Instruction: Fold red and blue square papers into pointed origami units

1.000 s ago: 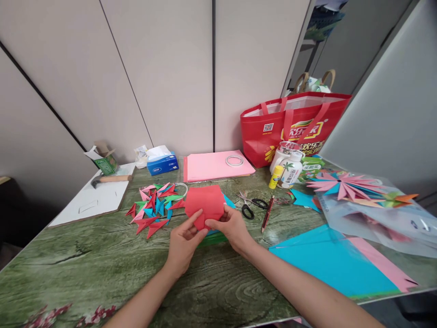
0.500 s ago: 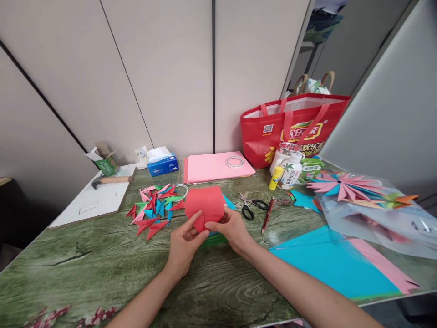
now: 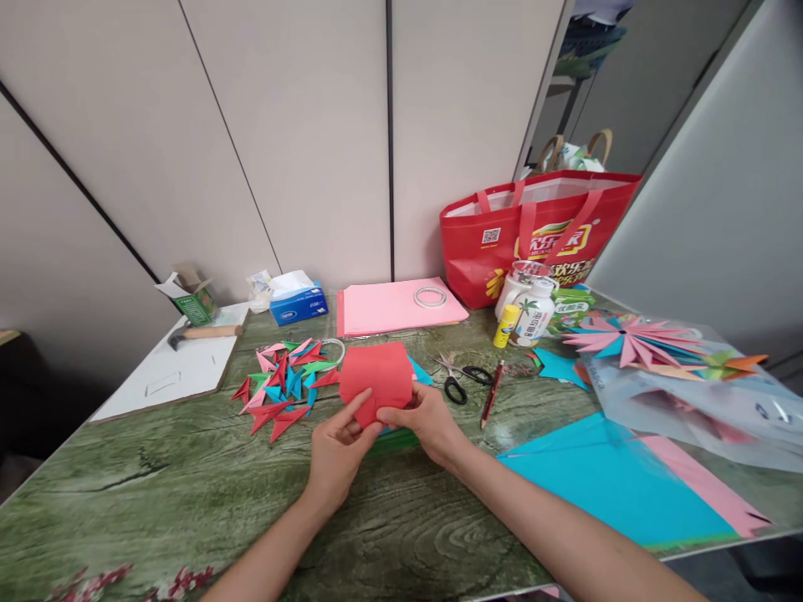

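A folded sheet of red paper (image 3: 377,374) is held up over the green wood-grain table (image 3: 156,485). My left hand (image 3: 339,447) pinches its lower tip with thumb and fingers. My right hand (image 3: 427,418) pinches the same lower edge from the right. Both hands are closed on the paper. Under them lie green and blue sheets (image 3: 395,438), mostly hidden.
Several folded paper darts (image 3: 282,380) lie left of the red paper. Scissors (image 3: 457,378) and a pen (image 3: 491,393) lie to its right. Farther off are pink paper (image 3: 389,305) with a tape roll (image 3: 430,296), a red bag (image 3: 533,234), a glue stick (image 3: 507,326), a tissue box (image 3: 298,301), a hammer (image 3: 201,332) and blue and pink sheets (image 3: 615,477).
Hardly anything differs. Both hands keep their pinch on the red paper, and the view has shifted a little.
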The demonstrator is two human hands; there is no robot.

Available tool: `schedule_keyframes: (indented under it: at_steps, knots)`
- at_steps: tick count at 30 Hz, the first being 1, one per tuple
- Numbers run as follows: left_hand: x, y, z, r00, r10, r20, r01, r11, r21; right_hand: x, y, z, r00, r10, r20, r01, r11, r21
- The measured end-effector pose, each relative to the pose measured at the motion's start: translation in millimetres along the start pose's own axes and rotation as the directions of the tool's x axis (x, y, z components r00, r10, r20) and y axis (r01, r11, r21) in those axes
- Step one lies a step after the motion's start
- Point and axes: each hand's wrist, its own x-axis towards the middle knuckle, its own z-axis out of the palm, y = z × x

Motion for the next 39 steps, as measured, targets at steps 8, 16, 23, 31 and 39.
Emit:
schedule_keyframes:
  at_steps: [8, 16, 23, 31, 39]
  knots:
    - [1, 2, -3, 1.000, 0.003, -0.004, -0.003, 0.997, 0.078, 5, 0, -8, 0.999, 0.030, 0.030, -0.030, 1.000, -0.006]
    - [-2, 13, 4, 0.999, -0.008, -0.040, 0.010, 0.998, 0.063, 4, -2, -3, 1.000, -0.019, -0.020, 0.019, 0.999, -0.040]
    - [-1, 10, 1, 1.000, 0.018, -0.011, -0.016, 0.992, 0.122, 6, -4, -5, 0.999, -0.025, -0.039, 0.021, 0.995, -0.100]
    - [3, 10, -5, 1.000, 0.005, 0.028, -0.009, 0.992, 0.123, 12, -11, -17, 0.992, 0.125, 0.029, -0.124, 0.992, -0.034]
    - [4, 10, -5, 1.000, -0.017, 0.015, 0.015, 0.995, 0.098, 10, 0, -13, 0.984, -0.147, 0.102, 0.173, 0.924, -0.340]
